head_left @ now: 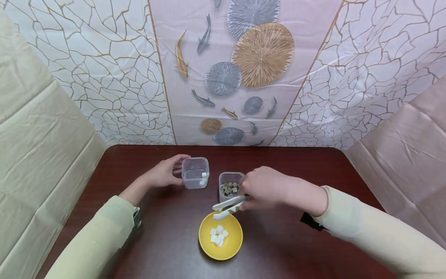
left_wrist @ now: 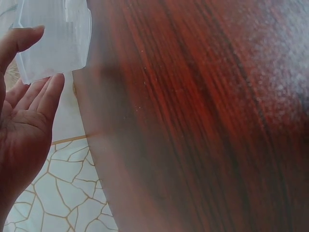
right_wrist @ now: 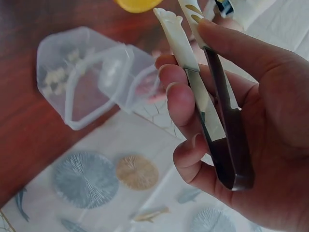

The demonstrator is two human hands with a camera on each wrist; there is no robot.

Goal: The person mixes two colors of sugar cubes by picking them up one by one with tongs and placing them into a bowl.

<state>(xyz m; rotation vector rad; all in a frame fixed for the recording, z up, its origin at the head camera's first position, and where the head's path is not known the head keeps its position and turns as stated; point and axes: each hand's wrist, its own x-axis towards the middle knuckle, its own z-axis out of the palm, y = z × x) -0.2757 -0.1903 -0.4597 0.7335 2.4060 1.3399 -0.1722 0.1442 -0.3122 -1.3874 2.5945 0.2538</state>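
My left hand (head_left: 163, 172) holds a clear plastic container (head_left: 189, 184) by its left side, thumb in front and fingers behind. Two white cubes (head_left: 203, 179) lie inside it, at its right. In the left wrist view, the thumb and fingertips are at the walls of this container (left_wrist: 55, 43). A small pair of tongs (right_wrist: 212, 106), with a dark metal body and white tips, is in my right hand (head_left: 263, 188). Its tips stand apart over the far rim of a yellow bowl (head_left: 205, 248), nothing visible between them. Several white cubes (head_left: 218, 235) lie in the bowl.
A second clear container (head_left: 223, 178) with several brownish cubes (head_left: 229, 188) stands behind the tongs, partly hidden by my right hand. Everything is on a dark wooden table (head_left: 167, 240). Patterned cloth (head_left: 132, 77) hangs behind the table's far edge, plain cloth at both sides.
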